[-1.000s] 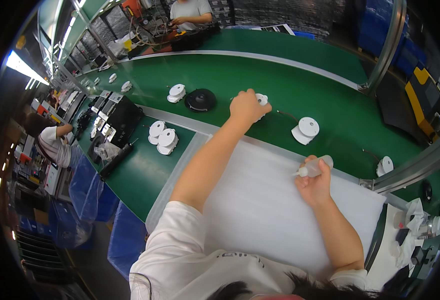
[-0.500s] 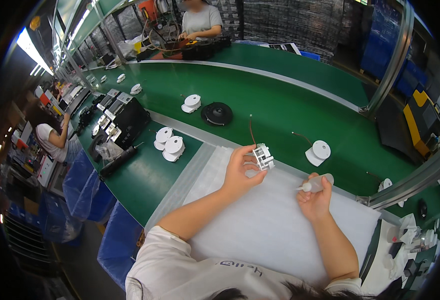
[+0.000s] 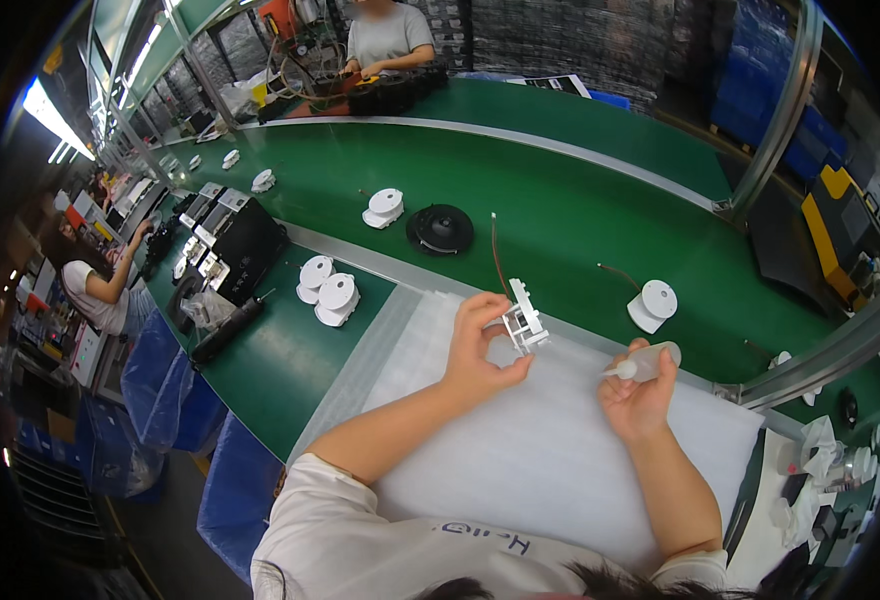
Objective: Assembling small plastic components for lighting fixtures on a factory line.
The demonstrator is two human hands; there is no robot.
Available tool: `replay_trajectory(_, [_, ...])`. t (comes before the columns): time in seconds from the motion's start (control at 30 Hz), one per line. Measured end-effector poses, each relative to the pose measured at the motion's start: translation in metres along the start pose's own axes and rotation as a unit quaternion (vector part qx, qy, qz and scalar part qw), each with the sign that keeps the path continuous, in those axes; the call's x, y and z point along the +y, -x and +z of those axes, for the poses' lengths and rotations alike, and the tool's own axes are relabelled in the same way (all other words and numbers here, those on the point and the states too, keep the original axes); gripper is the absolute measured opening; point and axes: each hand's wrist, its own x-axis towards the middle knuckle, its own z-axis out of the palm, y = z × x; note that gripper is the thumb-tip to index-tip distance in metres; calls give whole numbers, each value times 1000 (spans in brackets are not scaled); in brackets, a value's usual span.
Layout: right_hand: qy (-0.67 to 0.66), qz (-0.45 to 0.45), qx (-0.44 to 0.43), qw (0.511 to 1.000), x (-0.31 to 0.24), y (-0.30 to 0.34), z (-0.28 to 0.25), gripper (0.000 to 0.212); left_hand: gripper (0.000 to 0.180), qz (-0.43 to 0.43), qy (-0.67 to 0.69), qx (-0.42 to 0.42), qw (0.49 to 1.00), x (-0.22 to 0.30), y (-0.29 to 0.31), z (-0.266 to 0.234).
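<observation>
Between the thumb and fingers of my left hand (image 3: 480,345) is a white plastic housing (image 3: 527,318), held tilted so that its open frame side shows. A thin dark red wire (image 3: 497,255) rises from it, ending in a small connector. My right hand (image 3: 642,395) is wrapped round a translucent squeeze bottle (image 3: 650,364), whose narrow nozzle points left toward the housing. Bottle and housing are apart. Both hands are above a white foam sheet (image 3: 520,460). Past the right hand, a round white unit with a wire (image 3: 652,306) rests on the green belt.
Two white round units (image 3: 337,297) stand on the green table at left, near a black fixture (image 3: 245,245) and a dark electric screwdriver (image 3: 230,330). A black round part (image 3: 440,229) lies on the belt (image 3: 560,220). A metal post (image 3: 800,360) rises at right. Co-workers sit beyond and at left.
The housing has turned in my left hand, showing a narrower, more upright side. My right hand and the bottle have shifted slightly right. The belt unit near them appears farther right.
</observation>
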Motion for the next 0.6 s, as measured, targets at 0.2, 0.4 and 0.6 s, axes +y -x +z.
replay_trajectory(0.2, [114, -151, -11, 982, -11, 17, 27, 40, 62, 184, -149, 19, 971, 15, -9, -1])
replay_trajectory(0.4, [350, -396, -109, 842, -21, 43, 49, 45, 53, 300, -133, -117, 937, 36, -5, 13])
replay_trajectory(0.6, [506, -472, -256, 675, -31, 60, 62, 46, 55, 385, -199, -127, 892, 44, -2, 20])
